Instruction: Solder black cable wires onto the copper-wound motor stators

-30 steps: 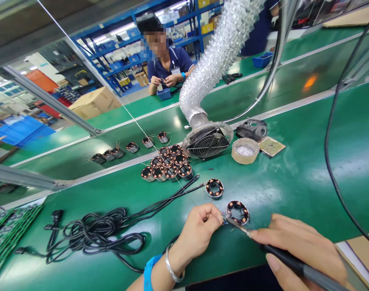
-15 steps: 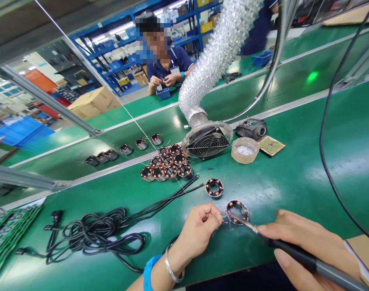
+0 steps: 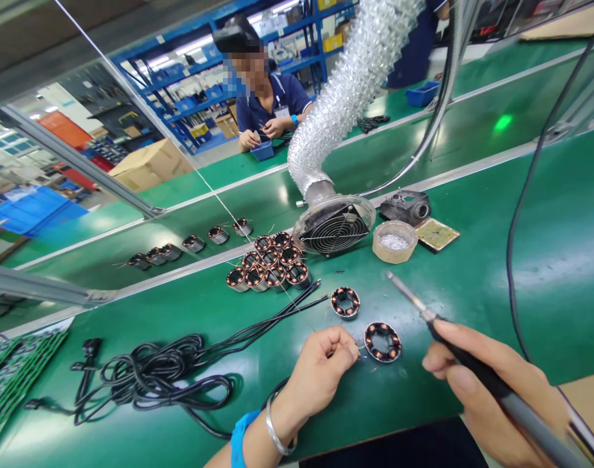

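Glossy black power cords (image 3: 137, 377) lying coiled. Left hand (image 3: 321, 365) staying put, pinching thin wires (image 3: 362, 351) beside copper-wound ring stator (image 3: 381, 357), which is resting on smooth green bench (image 3: 424, 396). Right hand (image 3: 531, 388) gripping soldering iron (image 3: 472, 364); slim metal tip (image 3: 405, 292), half-second earlier crossing stator, now hovering clear, near round pale pot (image 3: 394, 255). Black cable (image 3: 513, 260) hanging further left than before.

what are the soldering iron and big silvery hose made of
The soldering iron has a dull grey shaft, likely metal, and a matte dark handle, probably plastic or rubber. The hose looks like aluminium foil: shiny, silver, crinkled.
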The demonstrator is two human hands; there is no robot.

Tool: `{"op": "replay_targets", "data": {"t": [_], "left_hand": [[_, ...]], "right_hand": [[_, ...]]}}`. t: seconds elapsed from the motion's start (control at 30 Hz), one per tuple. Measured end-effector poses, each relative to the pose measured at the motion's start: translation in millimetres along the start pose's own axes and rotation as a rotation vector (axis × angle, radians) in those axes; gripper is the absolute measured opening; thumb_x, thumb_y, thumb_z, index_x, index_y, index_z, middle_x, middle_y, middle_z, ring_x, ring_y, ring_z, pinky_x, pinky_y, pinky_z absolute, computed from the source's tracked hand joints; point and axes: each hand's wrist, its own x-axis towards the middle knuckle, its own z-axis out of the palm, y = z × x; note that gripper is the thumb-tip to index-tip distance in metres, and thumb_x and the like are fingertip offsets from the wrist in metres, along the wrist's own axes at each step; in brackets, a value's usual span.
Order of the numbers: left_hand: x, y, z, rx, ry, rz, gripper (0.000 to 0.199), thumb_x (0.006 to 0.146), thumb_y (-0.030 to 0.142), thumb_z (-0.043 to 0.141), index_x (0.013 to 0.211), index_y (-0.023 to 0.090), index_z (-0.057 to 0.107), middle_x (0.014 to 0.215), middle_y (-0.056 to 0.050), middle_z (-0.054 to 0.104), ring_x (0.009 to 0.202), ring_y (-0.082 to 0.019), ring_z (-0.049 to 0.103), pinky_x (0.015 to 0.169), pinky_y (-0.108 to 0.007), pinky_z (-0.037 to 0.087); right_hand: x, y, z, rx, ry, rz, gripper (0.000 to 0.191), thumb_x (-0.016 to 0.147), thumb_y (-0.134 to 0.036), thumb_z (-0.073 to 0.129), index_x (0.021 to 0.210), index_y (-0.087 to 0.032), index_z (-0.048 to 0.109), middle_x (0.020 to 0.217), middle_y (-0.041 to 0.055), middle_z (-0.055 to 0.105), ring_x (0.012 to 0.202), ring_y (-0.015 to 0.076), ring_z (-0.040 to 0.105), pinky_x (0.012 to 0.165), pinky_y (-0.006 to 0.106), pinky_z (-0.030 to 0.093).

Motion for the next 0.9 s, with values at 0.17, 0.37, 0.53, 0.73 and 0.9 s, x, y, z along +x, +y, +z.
{"op": "replay_targets", "data": {"t": [0.17, 0.37, 0.53, 0.73, 0.9], "left_hand": [[-0.8, -2.3, -4.5, -0.001, -0.098, 0.028, 0.029, 0.08, 0.042, 0.058, 0.068, 0.019, 0.047, 0.06, 0.006, 0.035, 0.057, -0.011, 0.026, 0.055, -0.025, 0.021], [-4.2, -3.6, -6.4, -0.047, -0.172, 0.038, 0.017, 0.073, 0.033, 0.056, 0.07, 0.019, 0.047, 0.061, 0.005, 0.038, 0.059, -0.011, 0.029, 0.057, -0.025, 0.024], [-8.5, 4.7, -8.5, 0.215, -0.137, 0.116, 0.009, 0.075, 0.027, 0.054, 0.075, 0.019, 0.051, 0.066, 0.003, 0.046, 0.062, -0.013, 0.038, 0.06, -0.026, 0.028], [-13.9, 9.2, -12.1, 0.431, -0.089, 0.285, 0.013, 0.089, 0.026, 0.051, 0.078, 0.02, 0.047, 0.07, 0.003, 0.045, 0.065, -0.013, 0.038, 0.062, -0.027, 0.026], [-11.2, 1.2, -9.9, 0.293, -0.147, 0.204, 0.019, 0.09, 0.033, 0.052, 0.078, 0.019, 0.049, 0.065, 0.004, 0.042, 0.061, -0.012, 0.034, 0.059, -0.026, 0.026]], "right_hand": [[11.8, 13.2, 22.5, -0.059, -0.129, -0.103, 0.027, 0.09, -0.006, 0.058, 0.111, -0.022, 0.062, 0.085, 0.0012, 0.07, 0.069, 0.0136, 0.063, 0.063, 0.026, 0.052], [25.2, 19.4, 40.4, 0.008, -0.339, -0.322, 0.027, 0.089, -0.002, 0.049, 0.102, -0.022, 0.062, 0.065, -0.0013, 0.059, 0.057, 0.0138, 0.049, 0.053, 0.027, 0.041], [19.4, 32.2, 40.0, 0.046, -0.367, -0.365, 0.033, 0.087, -0.003, 0.053, 0.112, -0.023, 0.063, 0.067, -0.0006, 0.059, 0.058, 0.0139, 0.053, 0.052, 0.025, 0.044], [13.7, 27.1, 37.1, 0.029, -0.333, -0.33, 0.032, 0.085, -0.001, 0.052, 0.11, -0.019, 0.062, 0.071, 0.0013, 0.059, 0.062, 0.014, 0.053, 0.054, 0.024, 0.046], [9.1, 17.2, 39.2, 0.052, -0.345, -0.267, 0.04, 0.085, 0.0, 0.052, 0.119, -0.02, 0.058, 0.083, 0.0044, 0.063, 0.073, 0.0168, 0.059, 0.063, 0.027, 0.051]]}}
